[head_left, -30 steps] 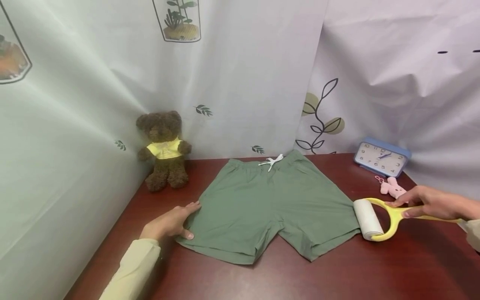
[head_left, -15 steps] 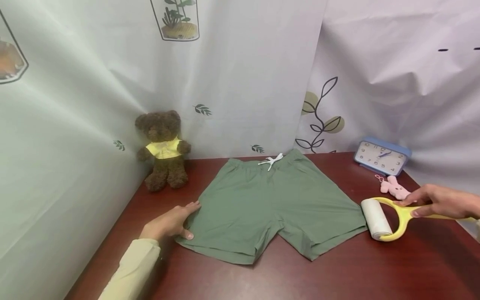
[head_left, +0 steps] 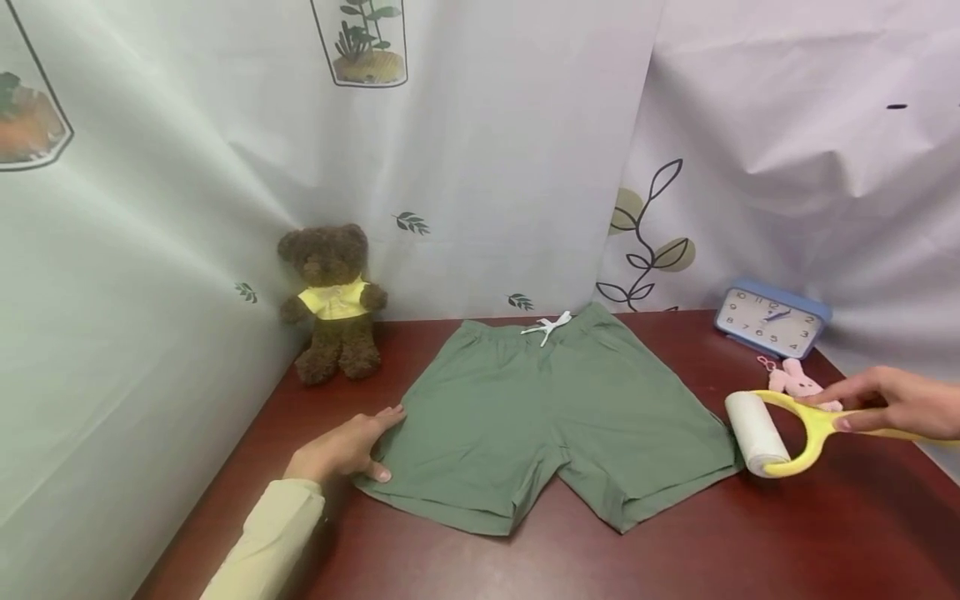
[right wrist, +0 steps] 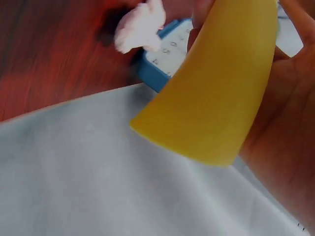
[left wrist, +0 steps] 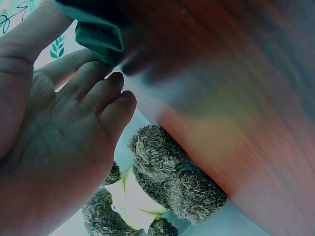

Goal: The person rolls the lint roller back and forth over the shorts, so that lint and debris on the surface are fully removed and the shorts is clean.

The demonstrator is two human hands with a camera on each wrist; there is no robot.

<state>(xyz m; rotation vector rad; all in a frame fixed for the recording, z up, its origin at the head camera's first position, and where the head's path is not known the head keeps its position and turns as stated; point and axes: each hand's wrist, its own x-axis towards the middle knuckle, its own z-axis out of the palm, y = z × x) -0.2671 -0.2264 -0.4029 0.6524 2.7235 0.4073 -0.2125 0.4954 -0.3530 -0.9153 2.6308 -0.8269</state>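
Green shorts [head_left: 517, 417] with a white drawstring [head_left: 549, 325] lie spread flat on the red-brown table. My left hand [head_left: 341, 446] rests at the left edge of the shorts, thumb on the leg and fingers along the side. In the left wrist view a fold of the green cloth [left wrist: 101, 39] shows by the fingertips. My right hand [head_left: 900, 404] grips the yellow handle of a lint roller [head_left: 757, 435]. Its white roll is right at the outer hem corner of the right leg. The handle [right wrist: 211, 93] fills the middle of the right wrist view.
A brown teddy bear [head_left: 330, 304] in a yellow shirt sits at the back left. At the back right stand a blue alarm clock [head_left: 772, 321] and, in front of it, a pink plush toy [head_left: 797, 383], partly behind my right hand. Printed curtains [head_left: 487, 167] enclose the table.
My right hand has drawn the lint roller to the right, from over the right leg's edge to its hem corner. The left hand has stayed on the shorts.
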